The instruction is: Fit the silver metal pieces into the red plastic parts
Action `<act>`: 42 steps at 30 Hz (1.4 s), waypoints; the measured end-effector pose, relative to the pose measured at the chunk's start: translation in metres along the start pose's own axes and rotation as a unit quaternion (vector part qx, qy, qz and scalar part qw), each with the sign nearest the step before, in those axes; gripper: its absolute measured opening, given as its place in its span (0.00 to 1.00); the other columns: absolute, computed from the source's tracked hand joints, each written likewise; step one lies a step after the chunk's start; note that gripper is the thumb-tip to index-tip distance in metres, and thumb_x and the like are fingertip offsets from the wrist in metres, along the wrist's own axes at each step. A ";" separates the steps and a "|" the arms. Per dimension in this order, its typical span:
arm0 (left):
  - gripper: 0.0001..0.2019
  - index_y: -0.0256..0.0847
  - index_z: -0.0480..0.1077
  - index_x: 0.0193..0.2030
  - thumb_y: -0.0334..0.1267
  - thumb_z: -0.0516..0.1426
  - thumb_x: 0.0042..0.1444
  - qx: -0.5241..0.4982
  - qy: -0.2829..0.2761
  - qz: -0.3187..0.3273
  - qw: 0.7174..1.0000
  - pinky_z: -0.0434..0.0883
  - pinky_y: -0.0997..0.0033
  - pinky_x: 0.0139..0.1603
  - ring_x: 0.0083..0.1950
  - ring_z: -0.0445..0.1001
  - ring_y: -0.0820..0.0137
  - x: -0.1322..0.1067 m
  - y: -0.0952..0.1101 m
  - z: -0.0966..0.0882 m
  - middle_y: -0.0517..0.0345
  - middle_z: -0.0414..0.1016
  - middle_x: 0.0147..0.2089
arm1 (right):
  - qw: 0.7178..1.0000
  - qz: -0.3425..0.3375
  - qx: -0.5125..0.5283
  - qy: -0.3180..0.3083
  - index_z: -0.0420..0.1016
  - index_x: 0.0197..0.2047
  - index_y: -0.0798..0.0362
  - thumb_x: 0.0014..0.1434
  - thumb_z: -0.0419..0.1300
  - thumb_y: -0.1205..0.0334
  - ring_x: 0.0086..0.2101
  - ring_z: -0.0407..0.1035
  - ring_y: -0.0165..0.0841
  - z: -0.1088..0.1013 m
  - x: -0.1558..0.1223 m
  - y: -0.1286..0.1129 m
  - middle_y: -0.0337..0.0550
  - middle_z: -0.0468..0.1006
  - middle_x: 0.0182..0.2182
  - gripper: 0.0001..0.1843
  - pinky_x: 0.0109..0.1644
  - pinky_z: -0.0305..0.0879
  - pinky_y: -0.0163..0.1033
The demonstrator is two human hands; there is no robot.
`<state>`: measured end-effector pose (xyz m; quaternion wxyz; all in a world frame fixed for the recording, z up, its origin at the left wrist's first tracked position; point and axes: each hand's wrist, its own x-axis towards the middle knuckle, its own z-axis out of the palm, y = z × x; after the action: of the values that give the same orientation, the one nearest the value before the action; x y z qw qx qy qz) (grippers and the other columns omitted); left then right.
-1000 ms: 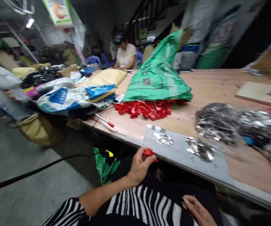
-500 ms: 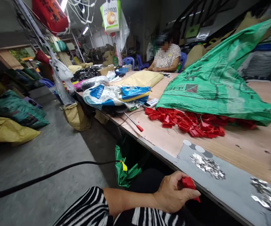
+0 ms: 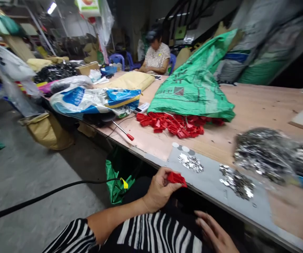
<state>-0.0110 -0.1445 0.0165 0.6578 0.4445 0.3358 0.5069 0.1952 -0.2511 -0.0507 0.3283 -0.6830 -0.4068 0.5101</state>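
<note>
By the bench (image 3: 259, 102) edge, left hand (image 3: 158, 189) pinches red plastic piece (image 3: 176, 178), red heap (image 3: 169, 123) at its twelve o'clock; right hand (image 3: 216, 234), four o'clock, loosely open, apparently empty.

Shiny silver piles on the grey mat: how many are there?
2. One pile is beside the round spots; the other pile is farther right, near the clear bag. None seem hidden on the grey mat.

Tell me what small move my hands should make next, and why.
I'd probably bring the right hand up to the right-hand pile of small metal pieces on the gray sheet: I see no item in that hand, its fingers look loosely extended, and the left hand grips a red piece.
</note>
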 end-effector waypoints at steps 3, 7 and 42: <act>0.16 0.40 0.66 0.46 0.38 0.63 0.51 0.052 -0.020 0.016 0.998 0.71 0.63 0.51 0.46 0.76 0.67 0.003 0.002 -0.003 0.50 0.77 0.48 | 0.998 -0.052 -0.028 -0.016 0.73 0.53 0.47 0.55 0.56 0.40 0.45 0.73 0.39 0.004 0.000 -0.040 0.47 0.76 0.47 0.28 0.41 0.72 0.35; 0.17 0.41 0.66 0.50 0.38 0.61 0.54 0.144 -0.038 0.045 0.988 0.71 0.63 0.52 0.47 0.76 0.66 0.006 0.001 -0.005 0.51 0.76 0.50 | 0.983 -0.149 -0.109 -0.020 0.71 0.56 0.49 0.63 0.50 0.46 0.32 0.72 0.33 0.001 0.002 -0.081 0.46 0.76 0.39 0.25 0.35 0.71 0.34; 0.03 0.35 0.69 0.35 0.33 0.59 0.56 -0.308 -0.043 -0.286 0.906 0.66 0.60 0.59 0.45 0.78 0.67 0.010 0.008 0.015 0.53 0.79 0.39 | 0.963 -0.232 -0.133 0.047 0.69 0.55 0.51 0.62 0.54 0.49 0.30 0.67 0.31 0.005 0.013 -0.106 0.39 0.74 0.31 0.22 0.34 0.65 0.33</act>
<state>0.0024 -0.1383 0.0297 0.8926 0.1259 0.2470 0.3556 0.1691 -0.1910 0.0344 0.3628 -0.6307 -0.6020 0.3289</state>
